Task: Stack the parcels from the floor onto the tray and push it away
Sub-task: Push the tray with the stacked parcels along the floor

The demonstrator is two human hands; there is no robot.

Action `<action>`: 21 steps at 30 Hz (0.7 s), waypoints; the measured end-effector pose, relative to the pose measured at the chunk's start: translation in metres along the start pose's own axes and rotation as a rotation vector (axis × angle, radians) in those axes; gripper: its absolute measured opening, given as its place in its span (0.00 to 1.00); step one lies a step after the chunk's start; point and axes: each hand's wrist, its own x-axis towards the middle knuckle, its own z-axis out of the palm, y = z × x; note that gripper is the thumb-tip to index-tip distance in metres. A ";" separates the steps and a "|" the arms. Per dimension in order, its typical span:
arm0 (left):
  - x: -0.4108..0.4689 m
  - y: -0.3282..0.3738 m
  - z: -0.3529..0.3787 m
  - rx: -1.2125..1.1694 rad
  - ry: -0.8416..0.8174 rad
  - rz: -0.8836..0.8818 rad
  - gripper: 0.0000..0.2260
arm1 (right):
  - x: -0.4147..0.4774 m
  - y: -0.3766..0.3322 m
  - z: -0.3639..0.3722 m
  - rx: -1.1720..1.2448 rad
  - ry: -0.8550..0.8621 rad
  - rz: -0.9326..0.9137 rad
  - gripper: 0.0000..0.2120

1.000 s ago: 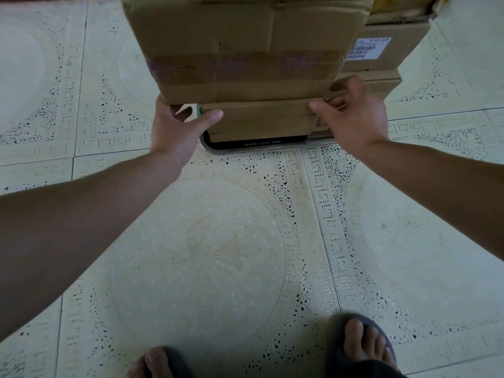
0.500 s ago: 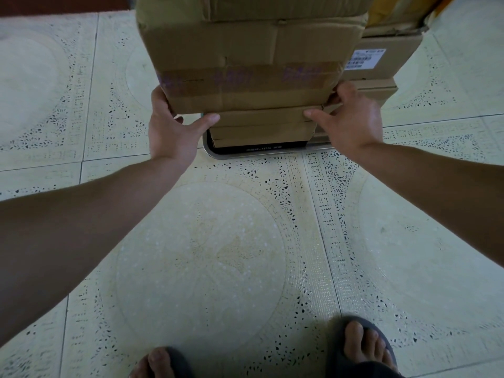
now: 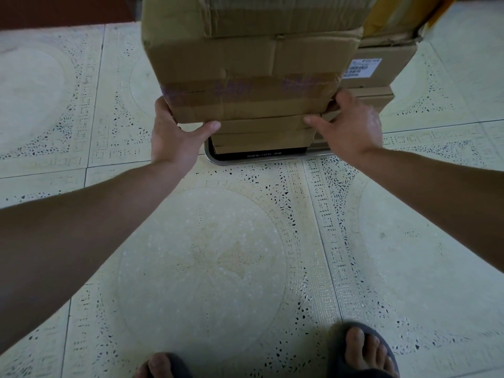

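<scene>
Two bare hands clasp the bottom corners of a large cardboard parcel (image 3: 245,77) stacked on a metal tray (image 3: 237,163) on a tiled floor (image 3: 218,255).

The left hand (image 3: 174,137) grips the parcel's lower left corner, thumb flat on the front face and fingers wrapped round the side. The right hand (image 3: 351,126) grips the lower right corner the same way, fingers curled round the edge. Beneath the large parcel lie thinner flat parcels (image 3: 261,132), and under them a black item with white print (image 3: 259,152) sits inside the tray's silver rim. The stack rises past the top of the view. Behind it on the right stand more brown parcels, one labelled parcel (image 3: 392,64) bearing a white shipping label (image 3: 360,67), with a yellow package (image 3: 392,17) above. Nearer the viewer, a left foot (image 3: 163,366) and a right foot (image 3: 365,350) in dark sandals stand on the pale speckled tiles, well apart from the tray.
</scene>
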 end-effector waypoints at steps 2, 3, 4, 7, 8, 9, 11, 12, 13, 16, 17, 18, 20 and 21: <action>-0.002 0.004 -0.003 -0.016 -0.012 0.010 0.33 | -0.001 0.000 -0.004 0.016 -0.007 0.009 0.22; -0.003 0.006 -0.004 -0.028 -0.019 0.019 0.33 | -0.001 -0.001 -0.006 0.016 -0.010 0.012 0.22; -0.004 0.009 -0.007 -0.042 -0.021 0.041 0.32 | -0.002 -0.001 -0.009 0.020 -0.006 0.010 0.23; -0.006 0.021 -0.016 -0.084 0.008 0.116 0.30 | -0.008 -0.005 -0.019 0.063 0.027 0.007 0.25; -0.006 0.025 -0.019 -0.097 0.022 0.138 0.30 | -0.009 -0.007 -0.022 0.095 0.045 0.011 0.26; -0.005 0.028 -0.022 -0.102 0.039 0.161 0.31 | -0.010 -0.009 -0.026 0.134 0.069 0.014 0.27; -0.006 0.037 -0.030 -0.096 0.067 0.227 0.39 | -0.013 -0.014 -0.034 0.215 0.124 0.014 0.31; -0.007 0.041 -0.032 -0.081 0.071 0.254 0.42 | -0.013 -0.016 -0.036 0.246 0.144 0.015 0.32; -0.007 0.047 -0.035 -0.070 0.084 0.284 0.44 | -0.013 -0.019 -0.039 0.281 0.165 0.012 0.33; -0.010 0.064 -0.045 -0.038 0.143 0.419 0.43 | -0.014 -0.028 -0.051 0.392 0.218 0.006 0.36; -0.009 0.069 -0.047 -0.014 0.161 0.482 0.42 | -0.014 -0.031 -0.055 0.411 0.228 0.004 0.36; -0.007 0.074 -0.048 0.010 0.175 0.538 0.40 | -0.013 -0.033 -0.058 0.424 0.235 0.001 0.37; -0.004 0.083 -0.047 0.052 0.188 0.612 0.34 | -0.012 -0.038 -0.064 0.449 0.243 -0.007 0.35; -0.003 0.088 -0.047 0.068 0.189 0.644 0.30 | -0.012 -0.040 -0.067 0.466 0.248 -0.017 0.34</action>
